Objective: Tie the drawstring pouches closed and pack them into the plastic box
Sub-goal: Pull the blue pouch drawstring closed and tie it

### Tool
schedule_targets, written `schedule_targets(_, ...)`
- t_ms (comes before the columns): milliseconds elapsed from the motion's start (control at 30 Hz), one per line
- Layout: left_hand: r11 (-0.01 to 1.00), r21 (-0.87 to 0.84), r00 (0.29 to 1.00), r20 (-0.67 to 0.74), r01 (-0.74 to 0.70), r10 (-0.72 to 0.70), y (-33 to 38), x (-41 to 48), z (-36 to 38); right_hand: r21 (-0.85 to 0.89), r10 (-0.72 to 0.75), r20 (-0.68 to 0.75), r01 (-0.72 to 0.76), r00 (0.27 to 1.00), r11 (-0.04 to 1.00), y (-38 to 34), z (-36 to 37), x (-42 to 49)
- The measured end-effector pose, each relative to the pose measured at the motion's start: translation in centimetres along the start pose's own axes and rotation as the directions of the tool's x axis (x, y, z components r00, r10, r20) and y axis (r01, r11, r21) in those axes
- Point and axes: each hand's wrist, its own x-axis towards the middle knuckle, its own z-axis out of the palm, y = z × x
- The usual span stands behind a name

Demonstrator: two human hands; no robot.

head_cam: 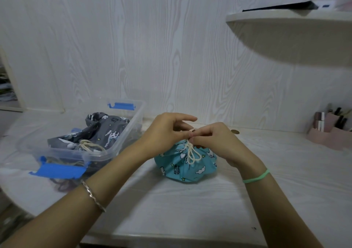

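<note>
At bench (190,209) centre, the teal pouch (179,171) is seated directly under both grips, with its gathered mouth turned upward. Its cord (191,153) is run straight up from the gather and is pinched at the top by the left grip (165,131) and right grip (215,140), fingertips touching. The knot is judged not yet finished. The plastic box (112,152), with a grey pouch (108,131) inside, is set just left of the teal pouch, nearer the left grip.

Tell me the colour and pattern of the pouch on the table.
Pouch: turquoise with white unicorns and clouds; head view.
</note>
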Motion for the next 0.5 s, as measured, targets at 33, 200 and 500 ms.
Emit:
schedule_targets(33,1.000,-0.027,0.999,-0.040,-0.003,0.002,0.01,-0.03,0.07,0.011,0.016,-0.010,-0.016,1.000,1.000,0.04,0.04,0.08)
schedule_targets(200,0.975,-0.218,0.999,-0.008,0.036,-0.039,0.19,-0.26,0.31,0.045,0.075,-0.009,-0.075,0.997,0.996,0.18,0.10,0.41)
schedule_targets(500,0.994,-0.053,0.995,-0.005,0.100,-0.100,-0.48,0.33,-0.19,0.038,-0.018,0.006,0.018,1.000,0.999,0.15,-0.08,-0.16)
